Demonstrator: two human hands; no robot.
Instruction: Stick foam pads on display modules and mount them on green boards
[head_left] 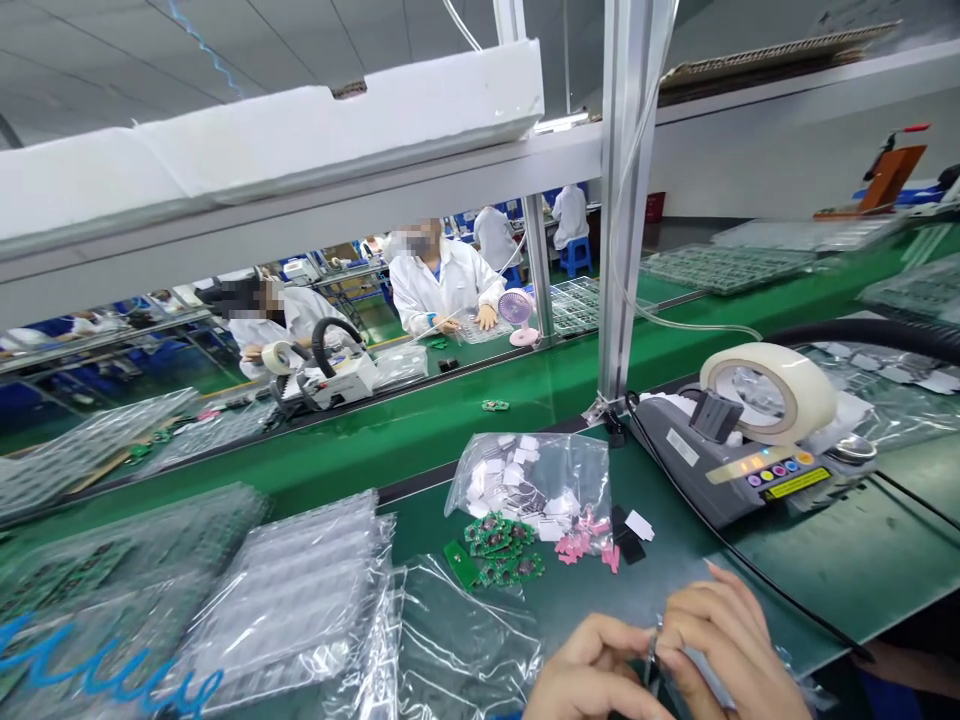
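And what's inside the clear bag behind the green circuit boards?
Through the clear bag, many small white pieces show, overlapping. Pink pieces lie at its near right corner; whether any are inside, I cannot tell. What the white pieces cover is hidden.

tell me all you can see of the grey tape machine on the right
The grey tape machine has a rounded, plastic-looking body with a white label, a yellow label and coloured buttons beside lit orange indicators. A whitish tape roll stands on edge on top. It sits on the green bench beyond the right hand, which does not touch it; a black cable runs along its near side.
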